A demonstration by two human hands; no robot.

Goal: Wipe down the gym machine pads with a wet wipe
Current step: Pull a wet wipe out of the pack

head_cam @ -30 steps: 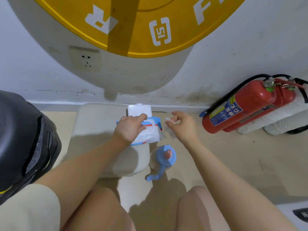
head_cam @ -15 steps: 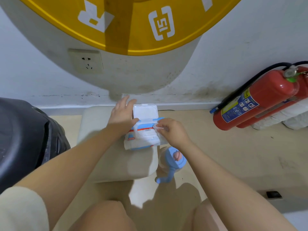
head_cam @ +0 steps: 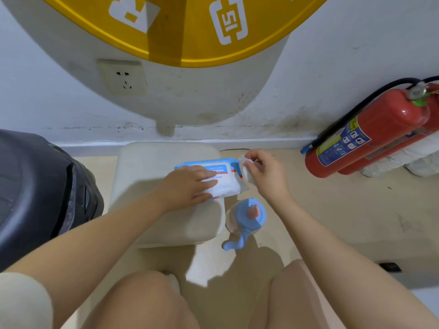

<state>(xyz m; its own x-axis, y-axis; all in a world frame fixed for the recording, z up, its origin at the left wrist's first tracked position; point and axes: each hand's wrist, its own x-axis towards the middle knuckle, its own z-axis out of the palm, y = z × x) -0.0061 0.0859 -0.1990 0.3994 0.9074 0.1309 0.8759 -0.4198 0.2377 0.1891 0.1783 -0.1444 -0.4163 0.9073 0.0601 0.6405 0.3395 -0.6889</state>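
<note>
Head view: left hand [head_cam: 190,184] lies flat on the wipe pack [head_cam: 221,179], fingers straight and together, pressing it down; probably to keep the pack from lifting while a sheet comes out; pack sits on the far right part of the cream pad [head_cam: 147,176]; pack lid looks closed, can't be sure. Right hand [head_cam: 266,172] is just right of the pack, fingers clamped on a white wipe [head_cam: 244,166], pinched between thumb and fingertips; wipe hangs off the pack's right end, can't tell if it's fully free. Blue bottle [head_cam: 247,217] stands on the floor just beside the pad's right edge, below the right hand. Black machine part [head_cam: 35,198] at left; red extinguisher [head_cam: 370,134] lies against the wall at right, well apart. Judgement: wipe in hand, no wiping started yet; pad is right under the hands.
</note>
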